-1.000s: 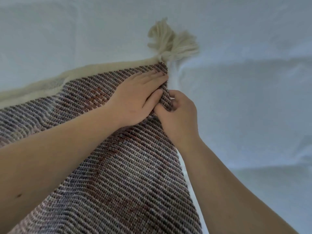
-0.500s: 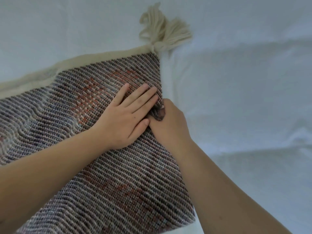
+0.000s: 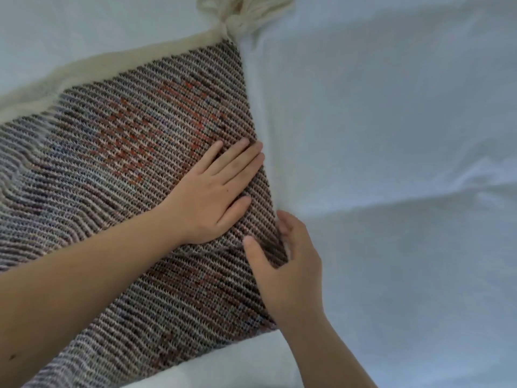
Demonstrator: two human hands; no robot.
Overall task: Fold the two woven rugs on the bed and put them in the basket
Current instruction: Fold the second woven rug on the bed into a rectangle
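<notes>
Woven in grey, cream and rust, the rug (image 3: 134, 175) lay spread on the white bed sheet (image 3: 391, 163), its cream fringe border running up to a tassel (image 3: 246, 15) at the far corner. Whether it had been doubled over once could not be told from this view, since only one layer showed along the near edge. Judged from how things lay, the task looked early: this rug was at most partly folded, the second rug and the basket were out of sight, and nothing had been put away.

The left hand (image 3: 212, 197) rested flat on the weave just inside the right-hand edge, its fingers (image 3: 237, 158) straight and close together, pressing the cloth down and holding nothing. The right hand (image 3: 291, 264) sat at that same edge a little nearer the body, fingers loosely spread and only slightly bent; the thumb (image 3: 254, 253) touched the top of the rug while the fingertips met the border where rug and sheet joined. It seemed to be feeling for the edge rather than pinching it.
</notes>
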